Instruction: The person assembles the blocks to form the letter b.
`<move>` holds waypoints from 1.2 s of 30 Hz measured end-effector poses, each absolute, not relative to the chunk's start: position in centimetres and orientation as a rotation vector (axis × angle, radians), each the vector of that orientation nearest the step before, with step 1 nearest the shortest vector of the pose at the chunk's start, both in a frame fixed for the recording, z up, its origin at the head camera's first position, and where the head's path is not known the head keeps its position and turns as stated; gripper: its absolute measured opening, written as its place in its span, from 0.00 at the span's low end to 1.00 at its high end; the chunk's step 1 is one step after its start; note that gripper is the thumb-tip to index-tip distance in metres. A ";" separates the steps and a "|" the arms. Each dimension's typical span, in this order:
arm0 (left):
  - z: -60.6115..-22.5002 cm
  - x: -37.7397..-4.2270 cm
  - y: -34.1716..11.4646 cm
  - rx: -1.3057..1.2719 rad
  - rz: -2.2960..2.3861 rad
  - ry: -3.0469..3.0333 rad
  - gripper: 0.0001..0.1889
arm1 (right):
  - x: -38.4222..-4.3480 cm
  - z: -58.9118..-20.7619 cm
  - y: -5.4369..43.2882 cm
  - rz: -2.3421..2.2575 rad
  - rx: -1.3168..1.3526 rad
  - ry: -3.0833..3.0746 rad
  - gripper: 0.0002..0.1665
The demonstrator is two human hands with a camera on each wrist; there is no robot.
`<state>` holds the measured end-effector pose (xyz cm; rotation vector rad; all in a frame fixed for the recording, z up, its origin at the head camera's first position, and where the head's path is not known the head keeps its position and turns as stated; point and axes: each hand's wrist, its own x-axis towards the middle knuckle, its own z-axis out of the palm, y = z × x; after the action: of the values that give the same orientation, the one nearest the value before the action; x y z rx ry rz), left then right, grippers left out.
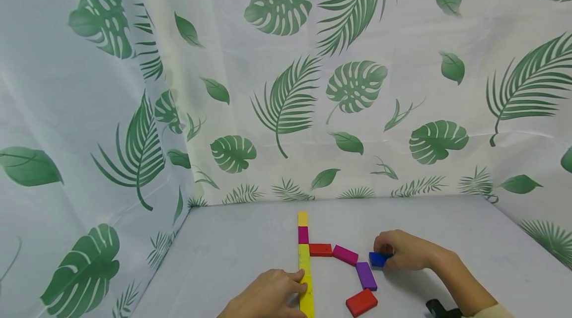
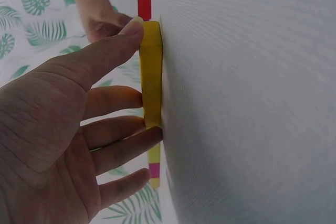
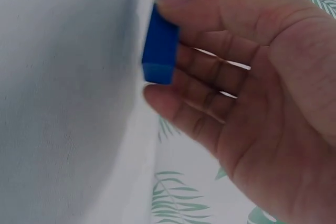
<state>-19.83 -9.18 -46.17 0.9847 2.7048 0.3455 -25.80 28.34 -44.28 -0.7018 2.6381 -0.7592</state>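
My right hand (image 1: 408,251) pinches a blue block (image 1: 379,259) just above or on the table, right of the curved row. In the right wrist view, the thumb lies on the near face of that block (image 3: 160,43), with fingers behind it. My left hand (image 1: 272,293) touches the left side of a long yellow block (image 1: 307,300). Its fingers are fairly straight along this block (image 2: 151,72) in the left wrist view. Farther up that straight line come another yellow block (image 1: 304,257), a magenta block (image 1: 303,235) and a light yellow block (image 1: 303,219).
A red block (image 1: 321,250) juts right from the line, followed by a magenta block (image 1: 345,255), a purple block (image 1: 367,276) and a tilted red block (image 1: 361,302). Leaf-patterned cloth (image 1: 357,169) hangs behind the white table (image 1: 232,238). Something black (image 1: 440,309) sits by the right forearm.
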 end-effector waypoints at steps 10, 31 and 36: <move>-46.2 -19.7 -9.2 0.936 0.358 2.694 0.28 | -25.2 -43.1 26.3 -0.962 -0.877 2.675 0.18; -46.1 -19.8 -8.8 0.905 0.343 2.690 0.26 | -24.1 -43.0 22.8 -0.990 -0.968 2.702 0.29; -46.1 -19.7 -8.8 0.874 0.366 2.693 0.27 | -23.9 -43.4 21.8 -1.040 -1.022 2.701 0.28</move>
<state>-19.74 -8.83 -46.08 0.8736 2.6929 0.3658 -23.89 21.82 -43.37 -1.0222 2.7008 -1.0403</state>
